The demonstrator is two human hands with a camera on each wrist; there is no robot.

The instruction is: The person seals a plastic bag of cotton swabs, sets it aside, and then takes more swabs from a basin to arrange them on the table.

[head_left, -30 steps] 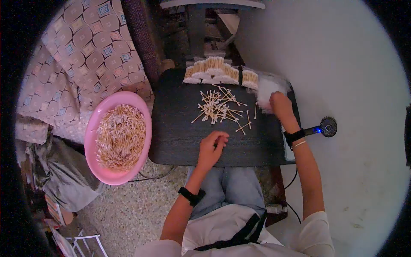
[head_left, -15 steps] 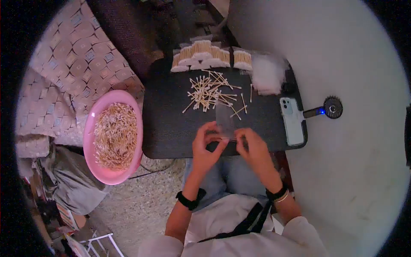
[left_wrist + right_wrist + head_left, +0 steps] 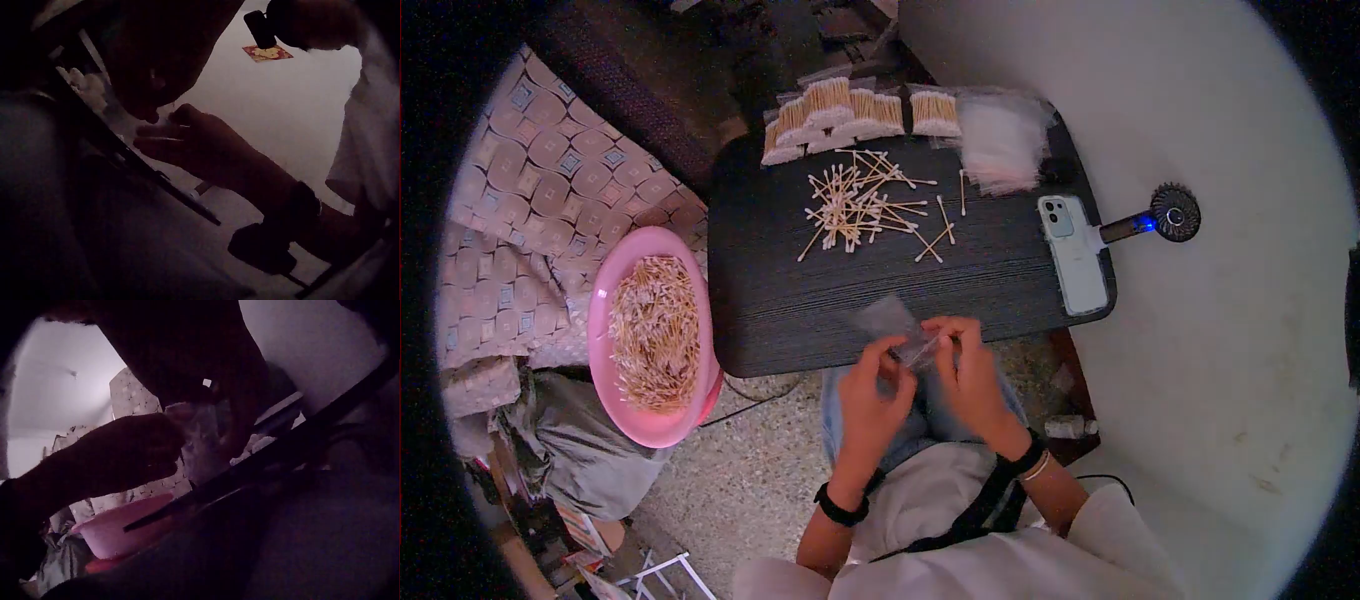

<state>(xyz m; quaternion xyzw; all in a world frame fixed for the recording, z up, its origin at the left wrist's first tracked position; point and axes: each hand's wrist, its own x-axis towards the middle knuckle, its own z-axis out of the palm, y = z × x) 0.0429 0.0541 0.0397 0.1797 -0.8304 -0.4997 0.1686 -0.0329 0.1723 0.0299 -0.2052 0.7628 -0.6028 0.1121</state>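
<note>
A small clear plastic bag [image 3: 890, 318] is pinched between both hands over the front edge of the black table [image 3: 800, 310]. My left hand [image 3: 875, 395] grips its near left side with thumb and fingers; my right hand [image 3: 970, 385] holds its right side. In the dim right wrist view the bag [image 3: 203, 440] shows as a see-through sheet between the hands. Beyond it on the table lies a loose pile of cotton swabs [image 3: 855, 210], with a few strays to the right. Filled bags of cotton swabs [image 3: 830, 105] are stacked along the far edge.
A stack of clear bags [image 3: 1000, 145] lies at the far right of the table. In front of it are a phone [image 3: 1075, 260] and a small fan [image 3: 1175, 212] by the wall. A pink basin [image 3: 605, 375] full of swabs stands to the left.
My right hand has come from the bag stack to the table's front, where a clear bag is now held between both hands. The head view has shifted, and the phone shows uncovered.
</note>
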